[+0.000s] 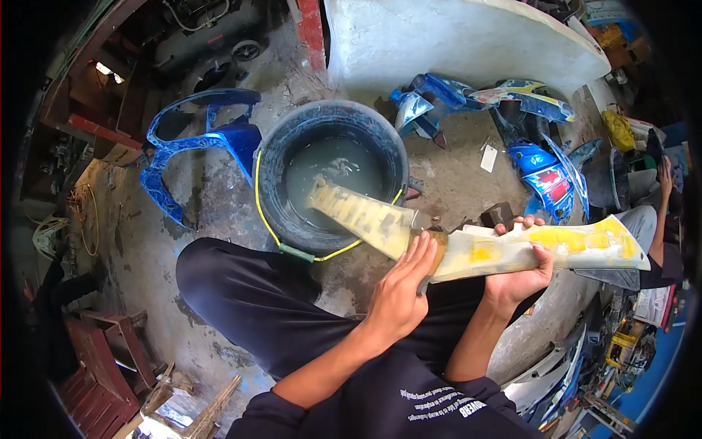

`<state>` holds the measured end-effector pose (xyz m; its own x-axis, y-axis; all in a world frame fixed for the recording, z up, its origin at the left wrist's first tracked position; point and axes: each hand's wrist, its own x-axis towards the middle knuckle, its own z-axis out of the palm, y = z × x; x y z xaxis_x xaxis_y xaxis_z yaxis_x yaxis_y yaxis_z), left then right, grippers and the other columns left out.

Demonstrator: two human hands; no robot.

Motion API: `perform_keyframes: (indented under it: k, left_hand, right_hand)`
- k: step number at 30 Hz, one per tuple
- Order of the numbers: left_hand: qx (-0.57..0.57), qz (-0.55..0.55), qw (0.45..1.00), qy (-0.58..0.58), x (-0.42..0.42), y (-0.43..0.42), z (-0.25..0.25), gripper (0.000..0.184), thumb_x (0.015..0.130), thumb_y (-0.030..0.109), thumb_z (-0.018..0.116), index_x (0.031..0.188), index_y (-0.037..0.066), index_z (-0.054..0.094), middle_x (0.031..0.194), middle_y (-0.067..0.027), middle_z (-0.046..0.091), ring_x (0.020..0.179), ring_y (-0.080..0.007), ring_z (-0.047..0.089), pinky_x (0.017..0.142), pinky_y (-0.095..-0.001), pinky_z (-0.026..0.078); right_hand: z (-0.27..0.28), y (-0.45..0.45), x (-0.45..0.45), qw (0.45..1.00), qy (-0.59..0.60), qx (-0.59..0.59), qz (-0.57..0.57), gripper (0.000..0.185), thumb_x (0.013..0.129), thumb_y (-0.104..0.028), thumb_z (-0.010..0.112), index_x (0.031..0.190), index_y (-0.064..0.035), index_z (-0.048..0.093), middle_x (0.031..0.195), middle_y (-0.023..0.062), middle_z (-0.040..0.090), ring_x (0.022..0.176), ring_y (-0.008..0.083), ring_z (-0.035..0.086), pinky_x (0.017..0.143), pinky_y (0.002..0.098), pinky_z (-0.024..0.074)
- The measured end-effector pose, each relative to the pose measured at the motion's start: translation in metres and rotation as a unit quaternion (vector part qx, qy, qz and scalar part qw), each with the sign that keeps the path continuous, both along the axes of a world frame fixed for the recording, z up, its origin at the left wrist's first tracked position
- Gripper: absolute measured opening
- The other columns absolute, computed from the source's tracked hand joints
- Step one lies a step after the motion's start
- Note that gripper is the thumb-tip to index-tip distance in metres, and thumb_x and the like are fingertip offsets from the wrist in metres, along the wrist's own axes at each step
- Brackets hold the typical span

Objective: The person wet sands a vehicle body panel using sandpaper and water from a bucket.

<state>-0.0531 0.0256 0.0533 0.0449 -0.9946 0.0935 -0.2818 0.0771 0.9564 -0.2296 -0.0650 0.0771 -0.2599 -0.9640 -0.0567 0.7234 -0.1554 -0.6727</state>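
Note:
A long, bent motorcycle body panel (512,251), whitish with yellow patches, lies across above my lap. Its narrow left arm reaches over the black bucket (272,146), which holds cloudy water (329,164). My right hand (521,274) grips the panel's middle, thumb on the near face and fingers over the far edge. My left hand (401,289) lies against the panel near its bend, fingers close together. Under those fingers shows a brown piece of what looks like sandpaper (439,252), partly hidden by the hand.
Blue motorcycle panels lie on the floor left of the bucket (241,139) and at the right (537,172). A white curved wall (453,44) stands behind. Another person's arm (662,197) shows at the far right. A wooden stool (110,351) is at lower left.

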Motion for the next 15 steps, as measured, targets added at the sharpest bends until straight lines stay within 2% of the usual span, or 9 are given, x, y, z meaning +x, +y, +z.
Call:
perform_keyframes:
  k: [2,4,5,9,13,15]
  left_hand:
    - [0.027,0.011,0.999,-0.032,0.01,-0.006,-0.02,0.072,0.073,-0.011,0.045,0.145,-0.008,0.051,0.151,-0.0307,0.047,0.146,-0.0402,0.042,0.124,-0.0447,0.03]
    - [0.065,0.067,0.994,-0.058,0.023,-0.027,-0.062,0.071,0.073,-0.017,0.043,0.143,-0.007,0.053,0.15,-0.0308,0.049,0.145,-0.038,0.043,0.123,-0.042,0.033]
    - [0.06,0.045,0.995,-0.062,0.028,-0.031,-0.068,0.069,0.076,-0.015,0.044,0.144,-0.007,0.052,0.149,-0.0303,0.05,0.146,-0.038,0.043,0.123,-0.0415,0.032]
    - [0.051,0.016,0.999,0.01,0.014,-0.018,-0.022,0.067,0.079,-0.011,0.045,0.146,-0.004,0.052,0.15,-0.0271,0.051,0.146,-0.0375,0.042,0.123,-0.0459,0.032]
    - [0.093,0.053,0.992,-0.074,0.035,-0.043,-0.059,0.067,0.079,-0.011,0.045,0.146,-0.003,0.053,0.152,-0.0249,0.049,0.146,-0.036,0.043,0.123,-0.0479,0.03]
    - [0.077,0.042,0.995,-0.045,0.022,-0.037,-0.043,0.067,0.079,-0.011,0.045,0.145,-0.003,0.053,0.152,-0.0242,0.05,0.146,-0.0352,0.043,0.123,-0.0483,0.03]
  right_hand:
    - [0.001,0.0,0.0,1.0,-0.002,-0.006,0.008,0.045,0.079,-0.017,0.058,0.122,-0.006,0.052,0.112,0.0106,0.056,0.113,0.0248,0.054,0.095,0.0459,0.046]
    - [-0.002,0.001,-0.002,1.0,0.014,0.0,0.018,0.045,0.078,-0.018,0.058,0.122,-0.0063,0.051,0.113,0.0104,0.056,0.113,0.0244,0.053,0.096,0.0464,0.0457]
    - [-0.002,0.001,-0.003,1.0,0.014,-0.001,0.018,0.045,0.078,-0.018,0.058,0.122,-0.0063,0.051,0.113,0.0104,0.056,0.113,0.0244,0.053,0.096,0.0464,0.0457]
    - [0.0,0.002,-0.005,1.0,0.005,-0.017,0.024,0.046,0.078,-0.018,0.058,0.122,-0.0057,0.051,0.112,0.011,0.055,0.112,0.025,0.053,0.097,0.0465,0.0454]
    - [-0.003,0.003,0.001,1.0,0.006,-0.02,0.019,0.049,0.078,-0.018,0.059,0.124,-0.0051,0.05,0.112,0.0115,0.054,0.112,0.025,0.052,0.097,0.047,0.0448]
    - [-0.004,0.0,0.002,0.999,0.006,-0.027,0.033,0.049,0.078,-0.018,0.058,0.124,-0.0054,0.05,0.113,0.0111,0.054,0.112,0.0247,0.052,0.098,0.0475,0.0443]
